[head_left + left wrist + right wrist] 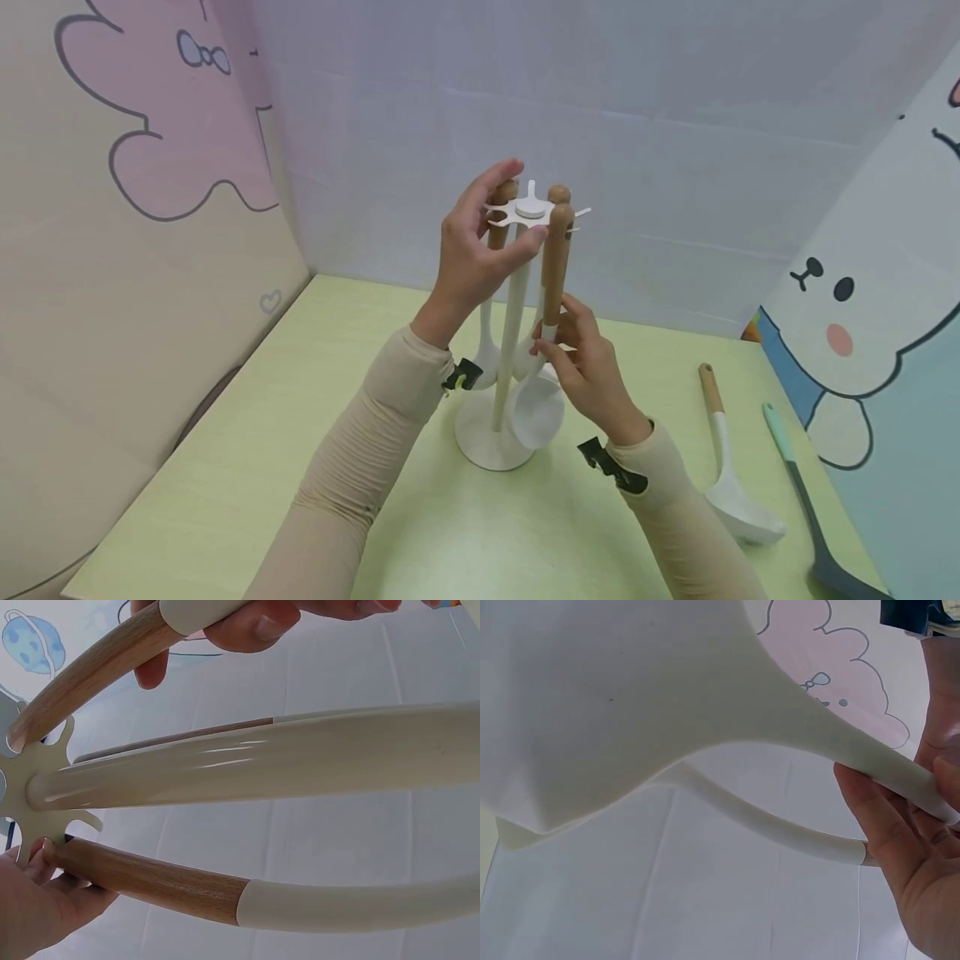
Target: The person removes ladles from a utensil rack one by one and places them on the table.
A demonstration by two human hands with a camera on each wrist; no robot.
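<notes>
A white utensil rack (512, 333) with a round base and a pronged top stands on the table. At its top is my left hand (477, 242), gripping around the pronged plate (37, 817) with fingers behind a hanging utensil's wooden handle (157, 881). Pinched in my right hand (588, 371) is the white neck of a ladle (537, 410) with a wooden handle. The top of that handle meets a prong; whether it is hooked cannot be told. In the right wrist view the right fingers (889, 840) curl round the neck, and the white bowl (630, 712) fills the upper left.
More white utensils with wooden handles (486, 354) hang behind. At the table's right lie a white utensil (738, 500) with a wooden handle and a dark one (806, 500) with a mint handle end. Cloth walls (637, 150) with cartoon prints surround the table (360, 333).
</notes>
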